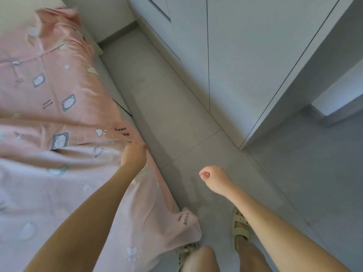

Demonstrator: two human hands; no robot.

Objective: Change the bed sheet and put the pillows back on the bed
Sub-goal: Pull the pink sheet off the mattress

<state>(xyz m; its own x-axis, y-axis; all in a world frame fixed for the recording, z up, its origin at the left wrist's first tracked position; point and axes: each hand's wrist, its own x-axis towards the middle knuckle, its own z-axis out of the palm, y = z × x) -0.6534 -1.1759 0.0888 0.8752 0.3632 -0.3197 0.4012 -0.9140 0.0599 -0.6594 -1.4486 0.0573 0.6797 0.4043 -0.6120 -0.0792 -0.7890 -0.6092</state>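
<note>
"Pink sheet, the one with the little bears and paw prints: where is it?"

"Spread over the bed on the left, rumpled, with long folds running across it. Its right edge lies along the side of the bed, and a near corner hangs off that side towards the floor."

"And your left hand?"

"It is at that right edge, about halfway along what I can see. My fingers are curled in around a fold of the sheet and grip it, just below the printed word 'Keep'."

"Your right hand?"

"Out over the grey tiled floor, well apart from the bed. It is balled into a loose fist, thumb against the curled fingers, with nothing in it."

"Where are you standing?"

"In the strip of floor between the bed and the pale wardrobe on the right. My right foot is in a light green sandal. The other sandal shows just beside the hanging corner of the sheet, partly hidden behind it."

"Is the picture sharp?"

"Blurred at the near edge of the sheet, so the folds there are hard to read."
</note>
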